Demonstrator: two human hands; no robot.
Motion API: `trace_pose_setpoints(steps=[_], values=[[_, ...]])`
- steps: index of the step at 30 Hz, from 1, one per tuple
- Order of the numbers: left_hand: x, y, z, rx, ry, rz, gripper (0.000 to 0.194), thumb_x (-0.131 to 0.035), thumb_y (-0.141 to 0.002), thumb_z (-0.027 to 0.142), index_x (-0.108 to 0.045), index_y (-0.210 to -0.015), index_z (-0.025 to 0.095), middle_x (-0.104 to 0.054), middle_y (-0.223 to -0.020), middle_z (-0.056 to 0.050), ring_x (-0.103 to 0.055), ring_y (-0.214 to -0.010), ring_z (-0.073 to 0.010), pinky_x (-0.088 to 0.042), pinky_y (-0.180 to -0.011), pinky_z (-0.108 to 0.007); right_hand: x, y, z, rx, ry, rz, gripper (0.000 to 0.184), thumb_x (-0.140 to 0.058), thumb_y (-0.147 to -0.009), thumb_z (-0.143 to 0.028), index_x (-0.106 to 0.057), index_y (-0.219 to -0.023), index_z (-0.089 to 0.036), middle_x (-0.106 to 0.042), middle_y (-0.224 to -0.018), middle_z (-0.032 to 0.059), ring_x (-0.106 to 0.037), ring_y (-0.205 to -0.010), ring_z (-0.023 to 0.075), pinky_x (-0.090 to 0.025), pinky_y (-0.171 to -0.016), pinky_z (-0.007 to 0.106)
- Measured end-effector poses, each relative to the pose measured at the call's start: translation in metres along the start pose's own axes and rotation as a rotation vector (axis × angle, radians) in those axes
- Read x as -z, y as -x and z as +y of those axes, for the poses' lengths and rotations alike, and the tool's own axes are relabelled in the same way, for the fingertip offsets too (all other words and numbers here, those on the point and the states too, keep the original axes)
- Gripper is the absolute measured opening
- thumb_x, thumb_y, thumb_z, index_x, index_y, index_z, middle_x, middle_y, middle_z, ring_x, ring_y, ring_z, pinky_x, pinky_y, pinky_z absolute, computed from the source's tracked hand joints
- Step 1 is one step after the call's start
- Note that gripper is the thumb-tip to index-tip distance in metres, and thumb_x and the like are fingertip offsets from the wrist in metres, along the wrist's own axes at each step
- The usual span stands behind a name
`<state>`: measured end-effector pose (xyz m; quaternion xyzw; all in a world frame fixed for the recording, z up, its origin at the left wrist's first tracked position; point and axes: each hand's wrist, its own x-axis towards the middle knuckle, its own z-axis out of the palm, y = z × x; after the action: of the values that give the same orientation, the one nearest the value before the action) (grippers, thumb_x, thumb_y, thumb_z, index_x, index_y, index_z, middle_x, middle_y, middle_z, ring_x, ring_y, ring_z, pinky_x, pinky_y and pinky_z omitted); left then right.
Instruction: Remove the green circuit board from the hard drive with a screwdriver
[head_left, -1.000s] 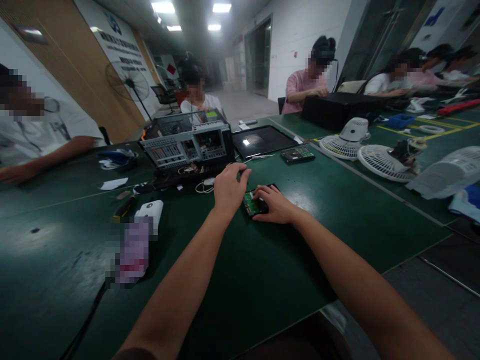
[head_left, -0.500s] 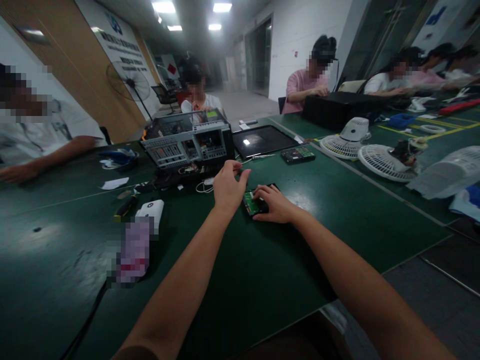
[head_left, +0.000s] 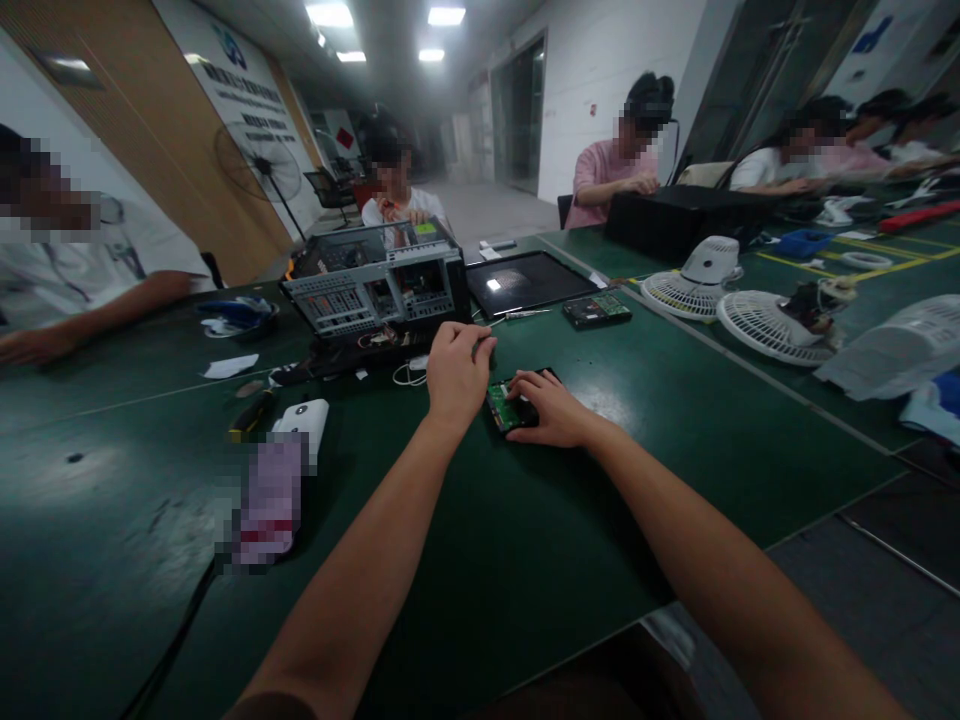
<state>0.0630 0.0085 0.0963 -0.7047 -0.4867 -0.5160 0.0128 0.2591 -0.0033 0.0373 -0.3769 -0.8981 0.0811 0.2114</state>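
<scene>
A hard drive (head_left: 504,404) with its green circuit board facing up lies on the green table. My right hand (head_left: 551,408) grips it, fingers bent over the board and thumb along the near edge. To the left of the drive, my left hand (head_left: 460,375) is raised a little above the table. Its thumb and fingers are drawn together in a pinch; whatever may be between them is hidden or too small to make out. A second hard drive (head_left: 597,310) rests farther back, apart from both hands.
An opened computer case (head_left: 375,290) stands beyond my left hand, beside a black panel (head_left: 529,282). White fan parts (head_left: 686,290) lie at the right. A yellow-and-black tool (head_left: 253,416) and a white device (head_left: 306,425) lie at the left. Several people sit around the tables.
My left thumb has closed in toward the fingers, from a wider gap to a pinch. My right hand and the hard drive stay in place.
</scene>
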Motion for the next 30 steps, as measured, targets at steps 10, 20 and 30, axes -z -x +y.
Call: trace_pose_setpoints(steps=[10, 20, 30], values=[[0.0007, -0.0001, 0.0017, -0.038, -0.007, -0.042, 0.027, -0.053, -0.095, 0.013, -0.072, -0.111, 0.023, -0.07, -0.106, -0.007, -0.065, -0.101, -0.0219, -0.053, -0.093, -0.038, 0.0011, -0.0001, -0.0003, -0.007, 0.006, -0.009, 0.057, -0.078, -0.075, -0.054, -0.058, -0.118, -0.022, -0.055, -0.131, 0.0135, -0.051, -0.124, 0.0348, -0.031, -0.11, 0.057], [0.0012, 0.0007, 0.0031, -0.019, 0.012, -0.081, 0.016, -0.063, -0.093, 0.023, -0.07, -0.108, 0.021, -0.071, -0.107, -0.006, -0.065, -0.102, -0.0212, -0.053, -0.09, -0.035, 0.0002, -0.0006, 0.0001, -0.002, 0.003, -0.006, 0.058, -0.077, -0.076, -0.055, -0.059, -0.119, -0.022, -0.055, -0.133, 0.0134, -0.05, -0.126, 0.0344, -0.029, -0.112, 0.058], [0.0051, -0.0016, 0.0028, 0.008, -0.008, -0.207, 0.025, -0.059, -0.093, 0.017, -0.059, -0.118, 0.023, -0.071, -0.109, -0.006, -0.067, -0.096, -0.0213, -0.052, -0.089, -0.036, -0.0007, -0.0016, 0.001, -0.007, -0.015, -0.005, 0.058, -0.071, -0.081, -0.059, -0.059, -0.124, -0.023, -0.054, -0.137, 0.0139, -0.046, -0.134, 0.0342, -0.029, -0.114, 0.058]])
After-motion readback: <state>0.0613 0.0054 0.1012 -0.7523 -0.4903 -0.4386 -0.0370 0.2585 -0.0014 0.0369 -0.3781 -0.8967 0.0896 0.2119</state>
